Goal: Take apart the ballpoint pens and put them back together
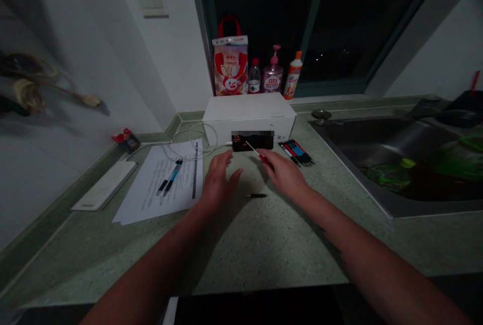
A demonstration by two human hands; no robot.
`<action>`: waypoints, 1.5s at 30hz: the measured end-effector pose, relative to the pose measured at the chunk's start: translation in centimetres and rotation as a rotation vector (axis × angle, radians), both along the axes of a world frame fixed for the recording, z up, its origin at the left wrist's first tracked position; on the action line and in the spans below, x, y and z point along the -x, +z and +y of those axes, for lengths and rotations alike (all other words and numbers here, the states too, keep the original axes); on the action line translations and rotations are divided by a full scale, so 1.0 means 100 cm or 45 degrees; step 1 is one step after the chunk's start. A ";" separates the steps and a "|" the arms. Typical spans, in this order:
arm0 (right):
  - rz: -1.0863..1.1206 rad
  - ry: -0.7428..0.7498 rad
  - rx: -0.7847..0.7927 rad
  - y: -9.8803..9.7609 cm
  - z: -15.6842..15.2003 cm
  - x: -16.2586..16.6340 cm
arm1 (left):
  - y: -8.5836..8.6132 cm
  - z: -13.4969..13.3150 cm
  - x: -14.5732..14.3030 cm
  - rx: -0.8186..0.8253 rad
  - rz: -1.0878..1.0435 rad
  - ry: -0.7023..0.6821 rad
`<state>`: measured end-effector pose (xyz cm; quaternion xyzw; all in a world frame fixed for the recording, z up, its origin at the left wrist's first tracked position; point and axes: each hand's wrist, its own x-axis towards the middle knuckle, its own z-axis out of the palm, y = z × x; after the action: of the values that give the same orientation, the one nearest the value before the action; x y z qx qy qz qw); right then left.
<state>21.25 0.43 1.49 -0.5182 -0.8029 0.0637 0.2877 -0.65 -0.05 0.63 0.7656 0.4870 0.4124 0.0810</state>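
Note:
My right hand (285, 171) pinches a red pen (263, 158), and a thin, pale refill (252, 148) sticks out of it toward the upper left. Held apart from it over the counter, my left hand (219, 179) has its thumb and fingers spread with nothing between them. A short black piece with a thin pointed end, like the front part of a pen (257, 195), lies on the counter between my forearms. Just beyond my right hand is a row of several pens (297, 153) in blue, red and black. Beyond both hands, a black phone (254, 142) leans against a white box.
Printed sheets (154, 199) with blue-and-black pens (171, 178) on them lie left, beside a white flat slab (105, 184). A white cable (181, 139) loops toward the phone. The white box (249, 108) stands at the back, bottles behind it. A steel sink (358, 179) is at right.

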 end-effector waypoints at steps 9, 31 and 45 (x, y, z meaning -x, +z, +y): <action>-0.036 -0.030 0.009 0.001 0.001 -0.002 | 0.000 -0.012 -0.016 0.226 0.533 -0.661; -0.364 0.048 0.034 -0.002 0.000 -0.004 | 0.004 0.009 0.012 0.173 0.208 0.021; -0.191 0.223 0.102 -0.002 -0.006 0.006 | -0.007 0.006 0.004 0.412 0.129 -0.218</action>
<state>20.60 -0.13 1.28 -0.4605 -0.8612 0.0814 0.1992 -1.00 0.54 -0.06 0.8011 0.4834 0.2811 0.2133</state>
